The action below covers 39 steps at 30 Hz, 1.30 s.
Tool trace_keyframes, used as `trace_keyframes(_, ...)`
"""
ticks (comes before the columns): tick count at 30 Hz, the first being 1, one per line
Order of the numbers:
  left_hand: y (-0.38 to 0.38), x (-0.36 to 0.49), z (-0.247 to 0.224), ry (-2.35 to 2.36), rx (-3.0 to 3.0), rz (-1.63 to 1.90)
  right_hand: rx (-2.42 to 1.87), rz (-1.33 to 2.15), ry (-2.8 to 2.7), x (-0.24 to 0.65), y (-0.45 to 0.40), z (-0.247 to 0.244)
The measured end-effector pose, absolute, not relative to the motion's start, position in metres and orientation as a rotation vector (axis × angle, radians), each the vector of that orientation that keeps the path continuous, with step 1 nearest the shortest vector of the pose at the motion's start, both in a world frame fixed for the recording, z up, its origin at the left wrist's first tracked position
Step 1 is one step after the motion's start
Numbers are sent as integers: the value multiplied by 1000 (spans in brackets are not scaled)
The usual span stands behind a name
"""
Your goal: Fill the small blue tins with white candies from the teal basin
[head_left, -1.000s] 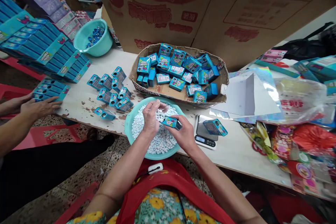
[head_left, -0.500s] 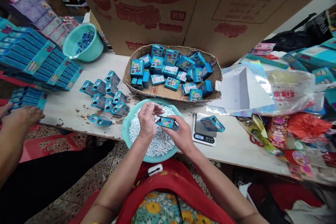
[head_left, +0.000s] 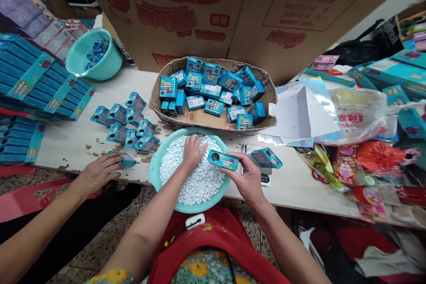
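Note:
A wide turquoise basin (head_left: 153, 173) is filled with small pale white-blue candies (head_left: 199, 186). My left hand (head_left: 194, 153) is down among these candies, fingers apart and their tips partly buried. Above the basin's right side, my right hand (head_left: 246, 175) grips a small blue candy box (head_left: 222, 160) between thumb and fingers. The box's end with a dark round opening faces up and left. Just right of that hand, another blue box (head_left: 266, 158) rests on a small digital scale (head_left: 265, 179), whose display is mostly covered by my hand.
Behind the basin stands a cut-down cardboard tray (head_left: 193, 117) of blue boxes. Several boxes with holes (head_left: 126, 120) stand at left, where a co-worker's hand (head_left: 101, 171) touches one. A turquoise bowl (head_left: 113, 60) holds blue pieces. Paper sheets (head_left: 293, 113) and plastic bags (head_left: 359, 113) lie right.
My left hand has moved from the box's opening down into the candies. My right hand has shifted right with the box. The co-worker's hand has reached right to a box.

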<state>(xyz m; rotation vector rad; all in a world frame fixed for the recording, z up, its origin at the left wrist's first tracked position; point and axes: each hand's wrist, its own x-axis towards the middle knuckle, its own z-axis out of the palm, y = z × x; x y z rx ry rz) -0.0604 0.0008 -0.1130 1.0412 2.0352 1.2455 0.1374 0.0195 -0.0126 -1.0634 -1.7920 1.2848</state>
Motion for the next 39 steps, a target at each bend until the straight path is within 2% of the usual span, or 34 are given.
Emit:
trace_keyframes(3, -5, -46, -124, 2115, 1305, 883, -1099, 1238, -1767, 138, 23, -19)
trace_keyframes(5, -15, -42, -125, 2109, 1335, 793, -1166, 1198, -1756, 138, 24, -24)
trace_keyframes(10, -38, -49, -124, 2044, 845, 1184, -1204, 1185, -1795, 135, 16, -31)
trace_keyframes(13, -43, -53, -116, 2024, 688, 1274, -1220, 1169, -1855, 134, 11, -31)
trace_keyframes(16, -44, -52, -91, 1863, 463, 1406, -1203, 1143, -1939, 131, 8, -30)
trace_keyframes(19, -43, -46, -52, 1459, 215, 1658, -1158, 1112, -2055, 124, 8, -30)
trace_keyframes(21, -40, -41, -28, 1268, 173, 1788, -1120, 1097, -2147, 117, 7, -28)
trace_keyframes(24, -34, -35, -6, 1216, 216, 1925, -1053, 1093, -2250, 105, 7, -23)
trace_keyframes(30, -21, -34, 1, 1336, 253, 2039, -1029, 1059, -2207, 97, 9, -8)
trace_keyframes(39, -11, -32, 2, 1394, 242, 2011, -1041, 1114, -2119, 98, 15, -3)
